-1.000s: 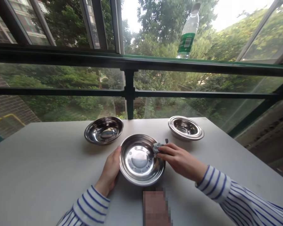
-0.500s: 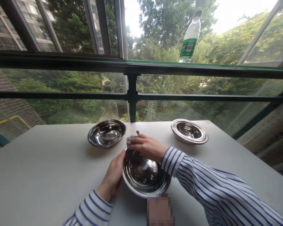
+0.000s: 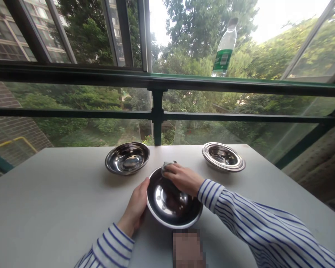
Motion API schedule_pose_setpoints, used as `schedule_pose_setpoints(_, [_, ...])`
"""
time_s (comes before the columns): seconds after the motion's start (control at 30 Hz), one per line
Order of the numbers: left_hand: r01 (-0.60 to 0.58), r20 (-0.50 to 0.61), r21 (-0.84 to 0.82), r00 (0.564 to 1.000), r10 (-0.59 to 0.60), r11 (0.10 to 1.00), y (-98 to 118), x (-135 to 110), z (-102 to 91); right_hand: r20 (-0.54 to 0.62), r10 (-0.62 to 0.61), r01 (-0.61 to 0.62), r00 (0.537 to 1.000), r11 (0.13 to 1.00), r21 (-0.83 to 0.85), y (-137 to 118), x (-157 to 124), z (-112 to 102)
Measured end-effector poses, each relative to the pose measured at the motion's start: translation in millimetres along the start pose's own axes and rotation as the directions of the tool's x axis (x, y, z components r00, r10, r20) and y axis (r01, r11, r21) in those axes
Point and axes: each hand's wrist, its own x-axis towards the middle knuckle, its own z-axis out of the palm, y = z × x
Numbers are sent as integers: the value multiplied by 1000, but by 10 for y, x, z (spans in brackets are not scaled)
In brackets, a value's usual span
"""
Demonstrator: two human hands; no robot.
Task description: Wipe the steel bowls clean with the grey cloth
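Note:
A shiny stainless steel bowl (image 3: 170, 208) is in the lower middle of the head view, its open inside facing up towards me. My left hand (image 3: 136, 206) grips its left rim, with the fingers partly hidden behind the wall. Reaching across from the right, my right hand (image 3: 184, 178) pinches a crumpled grey-green cloth (image 3: 164, 169) against the far rim of the bowl. The palm side of the right hand is out of sight.
On the white table (image 3: 58, 197), another steel bowl (image 3: 128, 160) stands at the back left and wide-rimmed steel bowls (image 3: 223, 158), apparently stacked, at the back right. A plastic bottle (image 3: 223, 56) stands on the dark green railing (image 3: 240, 86). A pixelated patch (image 3: 188, 247) covers something near me.
My right hand has slid the cloth rightwards along the far rim. The bowl has tipped a little, showing its inside differently, while my left hand keeps its place at the left rim.

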Motion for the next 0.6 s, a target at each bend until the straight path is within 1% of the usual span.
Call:
schedule_pose_setpoints(0.03, [-4,5,-15,1000,4,1000,-2,8,-8,-7,12,-12,1000,1000,26,-58,60,23])
schedule_pose_setpoints(0.1, [-18,3,-20,1000,18,1000,-5,19,-26,2,-3,3,1000,996,89,-175,140,49])
schedule_pose_setpoints(0.17, [-44,-21,15,999,44,999,-12,25,-43,41,-70,63,997,986,156,-281,165,49])
schedule_pose_setpoints(0.27, [-84,-70,79,994,89,993,-25,33,-57,106,-187,160,977,961,225,-374,151,24])
schedule_pose_setpoints(0.33, [-96,-74,92,992,103,991,-27,40,-56,136,-212,179,968,959,221,-374,155,10])
schedule_pose_setpoints(0.43, [-87,-57,69,994,91,994,-9,43,-42,169,-154,130,974,981,146,-289,187,8])
schedule_pose_setpoints(0.53, [-66,-67,25,995,68,997,26,21,-16,186,-11,2,982,999,50,-165,174,18])
schedule_pose_setpoints(0.6, [-74,-83,37,994,77,997,49,-1,3,192,94,-97,977,995,5,-100,124,30])
